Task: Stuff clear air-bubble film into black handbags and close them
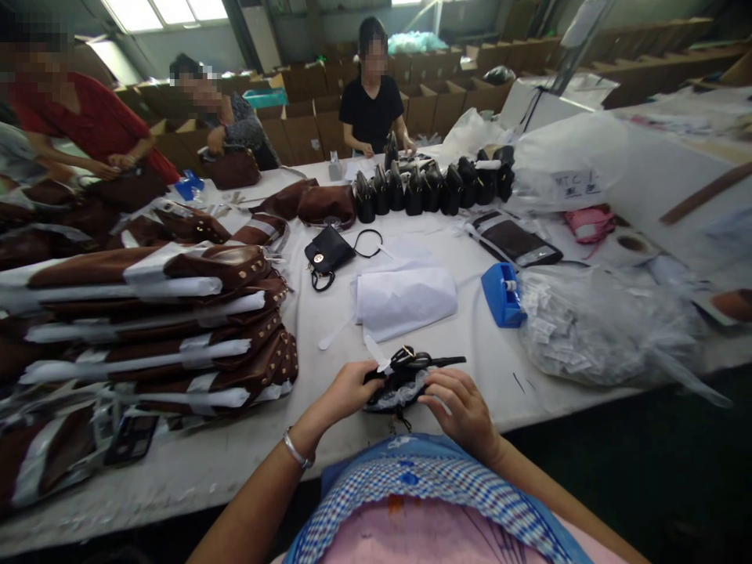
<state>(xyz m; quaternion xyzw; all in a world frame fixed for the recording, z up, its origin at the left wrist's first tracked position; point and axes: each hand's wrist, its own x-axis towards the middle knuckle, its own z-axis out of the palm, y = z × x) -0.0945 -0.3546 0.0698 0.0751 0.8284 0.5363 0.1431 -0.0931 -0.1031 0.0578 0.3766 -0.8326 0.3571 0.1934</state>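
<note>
presently left grip (352, 385) pinches one black bag (381, 406); right grip (463, 406) touches it, closure unclear; one bangle (294, 448) shows

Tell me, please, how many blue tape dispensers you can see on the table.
2: a near dispenser right of the white sheets, beside the clear plastic bag; a far dispenser at left, near the person in red. More may be hidden behind the bags.

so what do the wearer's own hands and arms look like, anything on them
The left hand is ungloved, with a silver-coloured, rounded bangle around its wrist. The right hand is ungloved too, its wrist without a bangle. No sleeves show on either forearm.
</note>
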